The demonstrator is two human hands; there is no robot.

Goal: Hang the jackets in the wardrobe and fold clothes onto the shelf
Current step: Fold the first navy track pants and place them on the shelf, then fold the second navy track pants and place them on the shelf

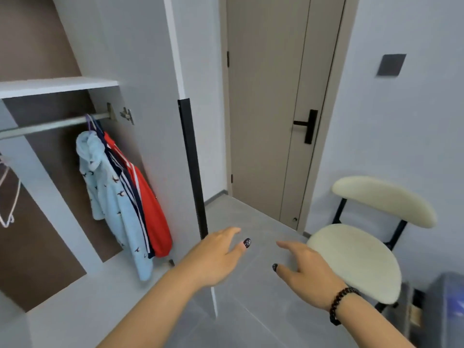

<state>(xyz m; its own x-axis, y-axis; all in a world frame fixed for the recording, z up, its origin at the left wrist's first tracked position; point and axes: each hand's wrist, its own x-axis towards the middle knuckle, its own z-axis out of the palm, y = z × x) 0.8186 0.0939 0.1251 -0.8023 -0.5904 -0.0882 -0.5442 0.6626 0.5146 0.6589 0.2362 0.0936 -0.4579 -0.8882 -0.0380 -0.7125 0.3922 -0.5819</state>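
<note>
My fingers point(232, 232) are straight and slightly apart on both sides, holding nothing: my left hand point(216, 257) reaches out palm-down beside the black edge strip of the open grey wardrobe door point(192, 159), and my right hand point(306, 272), with a dark bead bracelet point(340, 303) on its wrist, hovers just left of the cream padded chair with black legs point(361, 259). To the far left, a pale blue fleece jacket with small bird prints point(115, 197), a navy jacket with white stripes point(130, 182) and a red jacket point(153, 212) hang together at the right end of the metal wardrobe rail point(50, 125), under the white shelf point(55, 85). Bare white hangers point(10, 194) dangle at the left edge, and a beige door with a black handle point(266, 109) stands far ahead.
</note>
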